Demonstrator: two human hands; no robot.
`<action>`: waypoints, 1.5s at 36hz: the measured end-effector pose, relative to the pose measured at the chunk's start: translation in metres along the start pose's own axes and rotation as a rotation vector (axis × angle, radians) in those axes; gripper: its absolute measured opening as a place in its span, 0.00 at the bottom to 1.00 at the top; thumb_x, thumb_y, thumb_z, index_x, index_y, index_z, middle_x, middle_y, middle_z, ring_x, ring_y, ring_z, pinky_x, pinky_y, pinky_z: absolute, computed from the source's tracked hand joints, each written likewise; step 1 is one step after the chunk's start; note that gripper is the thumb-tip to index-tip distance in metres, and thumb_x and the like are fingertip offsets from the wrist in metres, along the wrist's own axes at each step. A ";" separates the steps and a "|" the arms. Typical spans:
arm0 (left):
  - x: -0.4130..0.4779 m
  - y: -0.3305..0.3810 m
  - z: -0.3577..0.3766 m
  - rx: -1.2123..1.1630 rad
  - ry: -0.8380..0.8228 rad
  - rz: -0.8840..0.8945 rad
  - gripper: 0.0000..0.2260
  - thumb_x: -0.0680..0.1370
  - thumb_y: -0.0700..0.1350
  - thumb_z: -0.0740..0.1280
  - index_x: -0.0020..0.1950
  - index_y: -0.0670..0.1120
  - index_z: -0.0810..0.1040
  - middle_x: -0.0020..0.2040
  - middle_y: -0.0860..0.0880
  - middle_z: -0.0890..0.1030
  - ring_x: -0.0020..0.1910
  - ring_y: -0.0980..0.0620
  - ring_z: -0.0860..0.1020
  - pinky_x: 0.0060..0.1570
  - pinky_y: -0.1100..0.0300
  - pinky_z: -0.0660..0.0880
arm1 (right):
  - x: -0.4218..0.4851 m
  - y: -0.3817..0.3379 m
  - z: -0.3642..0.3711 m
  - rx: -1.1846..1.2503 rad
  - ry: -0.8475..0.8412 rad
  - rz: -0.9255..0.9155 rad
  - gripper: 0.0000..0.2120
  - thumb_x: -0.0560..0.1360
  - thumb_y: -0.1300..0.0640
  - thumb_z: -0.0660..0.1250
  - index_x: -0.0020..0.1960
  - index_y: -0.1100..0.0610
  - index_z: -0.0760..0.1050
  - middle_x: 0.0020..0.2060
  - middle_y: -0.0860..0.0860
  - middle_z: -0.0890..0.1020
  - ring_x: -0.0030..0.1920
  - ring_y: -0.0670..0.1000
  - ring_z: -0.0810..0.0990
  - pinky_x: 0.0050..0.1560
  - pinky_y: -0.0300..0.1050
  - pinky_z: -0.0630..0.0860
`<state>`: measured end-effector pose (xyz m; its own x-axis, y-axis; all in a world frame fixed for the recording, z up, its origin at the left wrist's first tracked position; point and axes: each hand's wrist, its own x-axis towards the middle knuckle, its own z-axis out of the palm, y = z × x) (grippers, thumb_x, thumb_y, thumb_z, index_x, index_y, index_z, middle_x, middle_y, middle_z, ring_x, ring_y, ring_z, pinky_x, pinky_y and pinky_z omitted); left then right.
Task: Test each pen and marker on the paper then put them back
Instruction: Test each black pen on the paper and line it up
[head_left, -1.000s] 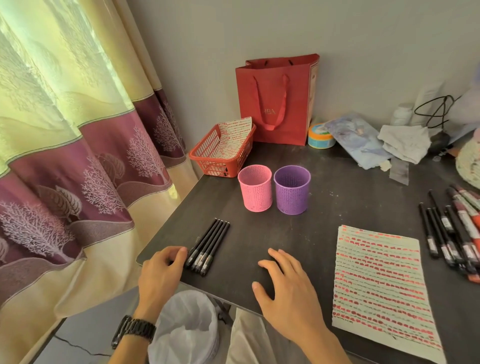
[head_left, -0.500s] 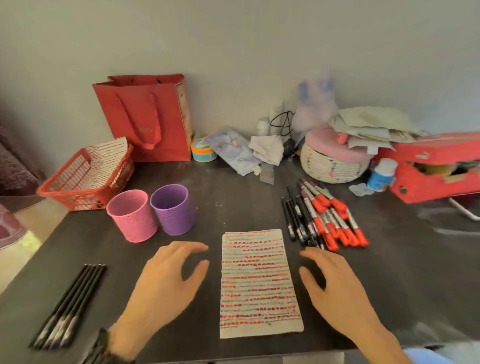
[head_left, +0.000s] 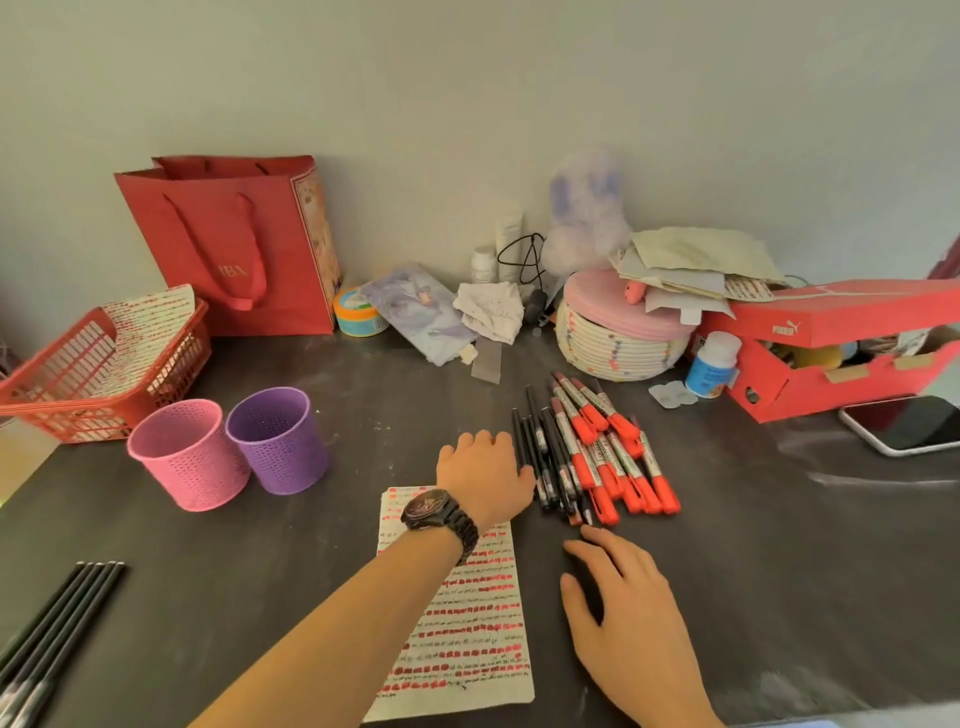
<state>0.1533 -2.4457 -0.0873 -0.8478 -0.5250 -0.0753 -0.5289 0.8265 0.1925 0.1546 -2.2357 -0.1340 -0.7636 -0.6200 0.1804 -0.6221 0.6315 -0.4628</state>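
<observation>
A: Status of left hand (head_left: 483, 475)?
B: Relocated from 9 o'clock of the paper (head_left: 483, 623) to its 12 o'clock edge. Forearm (head_left: 363, 597) now crosses the sheet; thumb (head_left: 525, 475) now contacts the black pens (head_left: 540, 457) at 1 o'clock.

Soft, even indoor light; edges bowed, right side slightly smeared.

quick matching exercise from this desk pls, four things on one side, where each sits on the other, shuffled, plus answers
Things
1. pink perforated plastic cup
2. red paper gift bag
3. dark flat smartphone
4. white paper sheet covered in red test marks

Places
A. far right, beside the red cardboard shoebox
B. partly under the wrist of the left hand
C. against the grey wall at the back
D. just left of the purple perforated cup

Pairs: 1-D, 2-C, 3-A, 4-B
</observation>
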 end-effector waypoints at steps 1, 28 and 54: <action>0.003 0.001 0.000 -0.004 -0.021 -0.019 0.18 0.80 0.59 0.57 0.58 0.47 0.76 0.59 0.46 0.77 0.63 0.42 0.73 0.61 0.45 0.68 | 0.001 0.000 0.000 -0.003 -0.002 -0.002 0.17 0.78 0.45 0.67 0.66 0.44 0.77 0.69 0.39 0.73 0.71 0.43 0.68 0.68 0.41 0.64; -0.016 -0.033 -0.042 -0.759 0.051 -0.150 0.11 0.78 0.57 0.64 0.46 0.50 0.78 0.39 0.52 0.84 0.36 0.54 0.79 0.32 0.60 0.73 | 0.003 0.000 0.000 0.007 0.001 0.027 0.18 0.78 0.41 0.64 0.67 0.40 0.74 0.69 0.35 0.71 0.71 0.38 0.64 0.69 0.39 0.62; -0.246 -0.088 0.009 -0.858 0.156 0.078 0.09 0.82 0.46 0.66 0.55 0.62 0.75 0.50 0.62 0.79 0.44 0.58 0.77 0.41 0.71 0.70 | -0.081 -0.122 0.001 1.237 -0.180 0.274 0.11 0.72 0.46 0.66 0.43 0.51 0.83 0.28 0.52 0.75 0.25 0.48 0.67 0.26 0.37 0.66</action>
<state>0.4079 -2.3872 -0.0949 -0.8324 -0.5467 0.0912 -0.2049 0.4564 0.8659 0.2927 -2.2632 -0.0933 -0.7466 -0.6539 -0.1229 0.1994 -0.0437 -0.9789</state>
